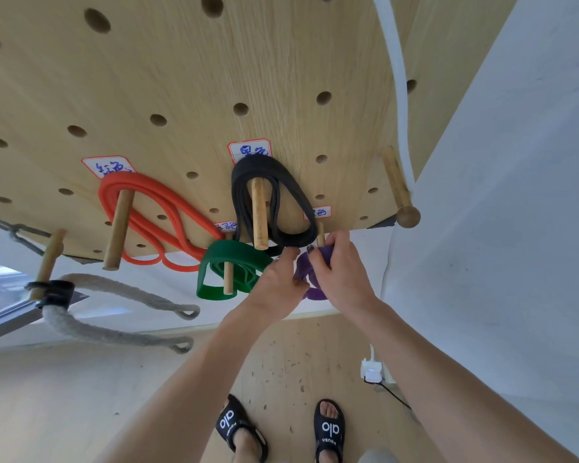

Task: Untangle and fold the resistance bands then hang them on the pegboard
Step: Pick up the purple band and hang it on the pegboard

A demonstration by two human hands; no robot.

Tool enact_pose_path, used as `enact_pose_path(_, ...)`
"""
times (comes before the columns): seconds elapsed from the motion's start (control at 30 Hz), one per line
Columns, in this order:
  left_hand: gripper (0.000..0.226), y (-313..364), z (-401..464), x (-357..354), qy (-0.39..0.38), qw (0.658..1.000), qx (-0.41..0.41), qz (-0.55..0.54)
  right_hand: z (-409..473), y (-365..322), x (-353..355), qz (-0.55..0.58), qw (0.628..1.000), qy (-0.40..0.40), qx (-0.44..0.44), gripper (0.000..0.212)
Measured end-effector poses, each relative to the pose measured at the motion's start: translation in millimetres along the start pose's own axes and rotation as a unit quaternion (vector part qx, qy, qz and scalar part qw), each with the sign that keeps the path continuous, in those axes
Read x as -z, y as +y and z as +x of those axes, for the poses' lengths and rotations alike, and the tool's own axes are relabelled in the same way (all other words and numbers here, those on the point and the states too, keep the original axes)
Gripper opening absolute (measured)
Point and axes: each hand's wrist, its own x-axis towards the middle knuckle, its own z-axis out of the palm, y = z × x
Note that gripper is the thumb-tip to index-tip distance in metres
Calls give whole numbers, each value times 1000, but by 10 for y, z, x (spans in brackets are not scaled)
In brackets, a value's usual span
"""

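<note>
Big wooden pegboard (181, 78) fills upper frame, dotted w/ round holes, handwritten labels stuck near pegs. White wall to the right, pale wood floor below w/ 2 feet in black sandals (241, 426). Thick grey rope (114, 332) draped at left over a peg, chain above it. White cord (398, 78) hangs down board's right side, beside a knob-ended peg (398, 185). Orange band (154, 215) folded in loops on a long peg at left. Black band (274, 202) looped over middle peg (259, 215). Green band (228, 272) folded on a shorter peg just below, touching black band's lower edge. Purple band (310, 279) bunched between both hands at board's bottom edge, right next to a small peg (320, 233); can't tell if already on it. Right hand (338, 272) curled round upper part of purple band, fingers closed on it. Left hand (278, 282) pinches band's left side, thumb up near black band. White plug block (371, 369) on floor at right, black wire trailing off.
</note>
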Motion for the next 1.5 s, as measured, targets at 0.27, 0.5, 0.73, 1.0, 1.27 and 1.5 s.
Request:
enact_pose_path(0.27,40,90,-203,388,77,957,-166,225,1,-56,63,-2,1000,-1,11,26)
enact_pose_path(0.5,41,224,20,327,52,938,-216,265,2,-74,183,92,994,-49,-45,12)
enact_pose_path(0.73,36,182,121,353,-7,937,-224,267,-94,147,448,41,991,-125,22,44)
enact_pose_path(1.0,31,155,178,336,-24,959,-201,200,-16,245,562,-45,984,-133,111,29)
enact_pose_path(1.27,29,158,192,347,-17,961,-202,188,65,242,617,-39,978,-153,138,26)
enact_pose_path(1.5,26,219,226,317,25,956,-193,221,181,196,601,-37,979,-158,120,17)
